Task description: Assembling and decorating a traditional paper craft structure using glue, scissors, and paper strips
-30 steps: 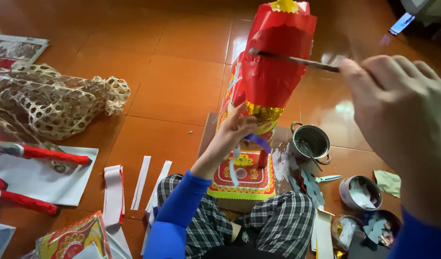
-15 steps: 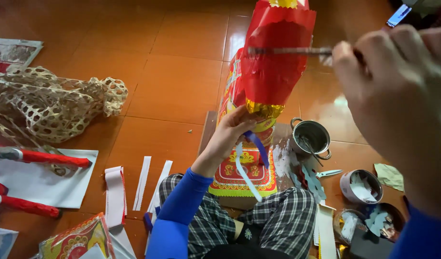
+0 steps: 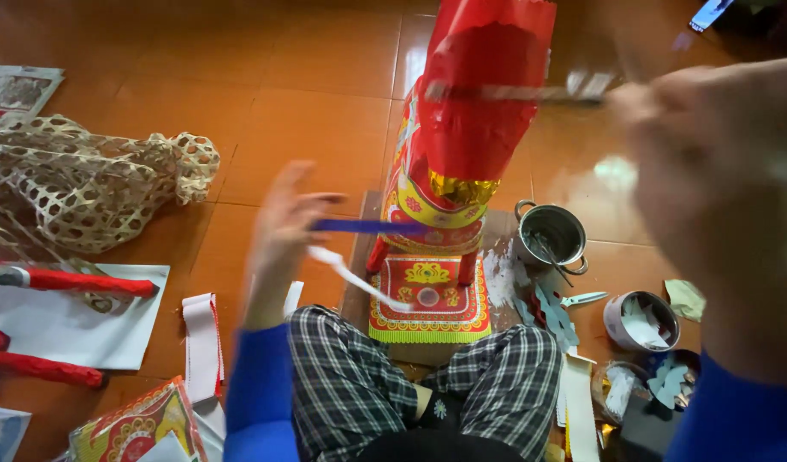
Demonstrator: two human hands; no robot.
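A tall red paper figure (image 3: 483, 111) with gold trim stands on a decorated red-and-yellow base (image 3: 427, 299) on a board in front of my crossed legs. My left hand (image 3: 282, 227), blurred, is to the left of the figure and holds a blue paper strip (image 3: 368, 227) and a white strip (image 3: 350, 278); both reach toward the figure's lower part. Close to the camera at the right, my right hand (image 3: 718, 188) grips a thin stick or brush (image 3: 513, 92) that lies across the figure's red upper part.
A woven bamboo frame (image 3: 85, 188) lies at the left, with red-wrapped sticks (image 3: 68, 281) on a white sheet (image 3: 85, 329). White paper strips (image 3: 201, 342) lie by my left knee. A small metal pot (image 3: 552, 233), scissors (image 3: 582, 299) and tins of paper scraps (image 3: 641, 321) sit at the right.
My left hand has come away from the figure's waist and moved left, drawing the blue and white strips out. My right hand has shifted closer to the camera, still with the stick across the figure.
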